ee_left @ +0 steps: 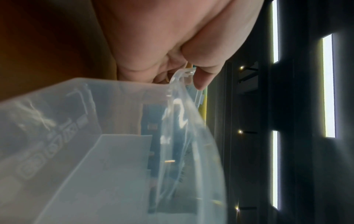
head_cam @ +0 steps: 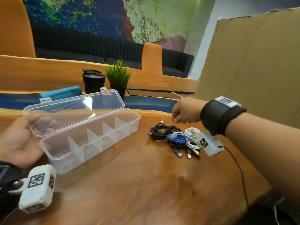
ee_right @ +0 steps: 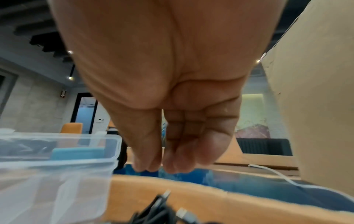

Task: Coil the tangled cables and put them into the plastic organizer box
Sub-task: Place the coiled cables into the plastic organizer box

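Note:
The clear plastic organizer box [head_cam: 97,153] stands on the wooden table with its lid [head_cam: 73,111] swung up; its divided compartments hold nothing. My left hand [head_cam: 32,125] pinches the lid's left end, thumb [ee_left: 203,77] on the rim and fingers behind the plastic lid [ee_left: 180,106]. To the box's right lies a tangled heap: black cables [head_cam: 159,131], a blue cable [head_cam: 177,138] and a white cable [head_cam: 192,132]. My right hand [head_cam: 177,119] hovers just above and behind the heap, fingers loosely curled and holding nothing [ee_right: 162,165]. Black plugs [ee_right: 159,212] show below it.
Behind the box stand a black tumbler [head_cam: 93,82], a small potted plant [head_cam: 118,78] and a blue case [head_cam: 60,94]. A tall cardboard sheet [head_cam: 251,62] walls off the right side. A thin white cord [head_cam: 177,95] lies beyond the right hand.

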The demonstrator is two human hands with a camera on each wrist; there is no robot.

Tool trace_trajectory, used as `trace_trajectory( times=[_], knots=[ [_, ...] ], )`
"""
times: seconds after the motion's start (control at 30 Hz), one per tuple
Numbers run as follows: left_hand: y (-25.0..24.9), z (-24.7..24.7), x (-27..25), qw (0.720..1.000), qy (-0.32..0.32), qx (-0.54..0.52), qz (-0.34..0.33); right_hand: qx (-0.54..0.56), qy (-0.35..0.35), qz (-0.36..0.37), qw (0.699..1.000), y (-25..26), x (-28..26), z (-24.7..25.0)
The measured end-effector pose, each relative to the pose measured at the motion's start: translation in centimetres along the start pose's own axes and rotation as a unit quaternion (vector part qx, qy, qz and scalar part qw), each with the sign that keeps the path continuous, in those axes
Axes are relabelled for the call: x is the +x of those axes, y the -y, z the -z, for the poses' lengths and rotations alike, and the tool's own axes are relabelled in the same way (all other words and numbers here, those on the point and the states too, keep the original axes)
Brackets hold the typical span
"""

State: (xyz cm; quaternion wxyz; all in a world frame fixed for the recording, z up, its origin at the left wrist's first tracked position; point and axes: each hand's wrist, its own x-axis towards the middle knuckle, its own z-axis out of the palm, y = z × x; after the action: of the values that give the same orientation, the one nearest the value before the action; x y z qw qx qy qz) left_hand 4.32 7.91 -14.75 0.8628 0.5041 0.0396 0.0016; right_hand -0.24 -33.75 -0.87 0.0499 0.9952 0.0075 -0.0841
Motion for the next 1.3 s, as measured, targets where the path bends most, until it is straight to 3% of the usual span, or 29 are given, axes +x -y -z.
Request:
trace_trajectory(
  times=[0.1,0.2,0.33,0.4,0.5,0.6,0.67,0.77,0.83,0.9,1.07,1.2,1.3],
  knots=[
    [-0.2,0.1,-0.2,0.998,-0.027,-0.033,0.035,-0.099,0.034,0.045,0.993,3.3,1.1,-2.5],
    [-0.5,-0.7,-0.8,0.996,-0.029,-0.063,0.054,-0.187,0.070,0.038,0.979,5.5,2.0,-4.6],
    [-0.7,-2.1,-1.8,0.991,-0.060,-0.091,0.074,-0.172,0.068,0.005,0.983,6.2,2.5,-5.4],
    [-0.9,-2.0,-2.1,0.989,-0.068,-0.107,0.078,-0.174,0.048,0.017,0.984,6.5,2.2,-5.1],
    [-1.0,-1.5,-1.9,0.989,-0.064,-0.112,0.077,-0.195,-0.045,0.050,0.978,6.9,1.4,-2.7],
    [-0.9,-1.2,-1.7,0.989,-0.063,-0.114,0.074,-0.066,-0.123,0.094,0.986,8.8,-0.2,1.2],
    [-1.0,-1.2,-1.8,0.988,-0.072,-0.119,0.072,0.123,-0.146,0.125,0.974,11.0,-1.1,3.0],
    [-1.0,-1.2,-2.0,0.988,-0.072,-0.114,0.074,0.436,-0.060,0.145,0.886,15.1,-2.1,3.7],
    [-0.9,-1.2,-2.0,0.988,-0.078,-0.109,0.071,0.515,-0.012,0.148,0.844,17.8,-1.9,3.3],
    [-0.9,-1.0,-1.9,0.989,-0.081,-0.105,0.069,0.542,0.021,0.142,0.828,20.4,-1.1,2.6],
    [-0.9,-0.8,-1.9,0.988,-0.077,-0.109,0.081,0.464,0.102,0.109,0.873,24.5,1.0,1.0],
    [-1.1,-1.0,-1.9,0.987,-0.087,-0.113,0.078,0.369,0.105,0.113,0.917,26.6,1.6,0.2],
    [-1.1,-1.0,-1.8,0.987,-0.090,-0.112,0.076,0.326,0.114,0.120,0.931,27.6,1.8,-0.6]
  ],
)
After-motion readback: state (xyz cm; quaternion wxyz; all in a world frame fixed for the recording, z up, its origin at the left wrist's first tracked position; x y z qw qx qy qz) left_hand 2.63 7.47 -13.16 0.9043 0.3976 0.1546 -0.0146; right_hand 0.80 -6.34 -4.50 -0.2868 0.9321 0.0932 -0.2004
